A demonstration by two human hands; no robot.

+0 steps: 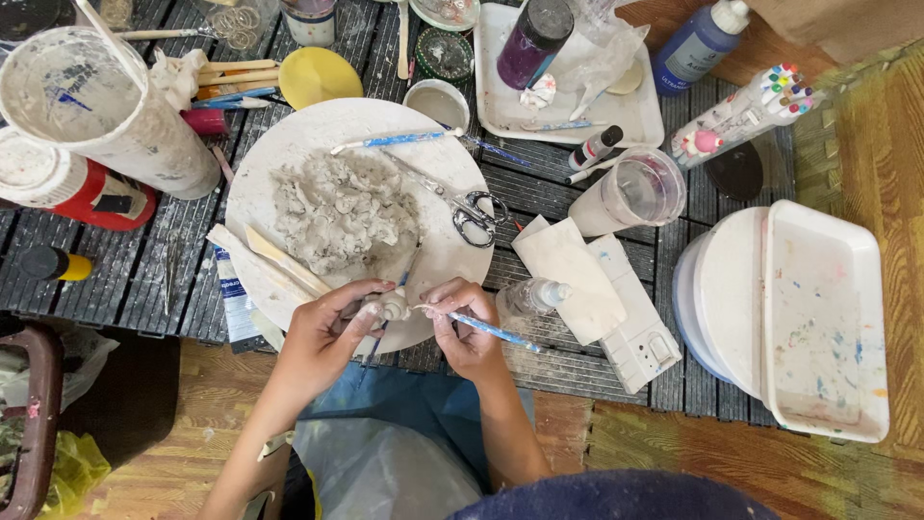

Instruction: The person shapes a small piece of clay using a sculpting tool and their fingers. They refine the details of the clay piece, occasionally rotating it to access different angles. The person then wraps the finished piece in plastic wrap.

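Gripping clay piece (390,306), left hand (322,337); right hand (467,327) pinching tool (481,328).

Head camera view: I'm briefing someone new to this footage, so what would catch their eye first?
Probably the big round white plate at the centre of the dark slatted table, heaped with a grey clay lump. At its near edge, the left hand grips a small clay piece while the right hand works it with a blue-handled tool. Scissors lie on the plate's right side, and a paint-flecked white tray sits far right.
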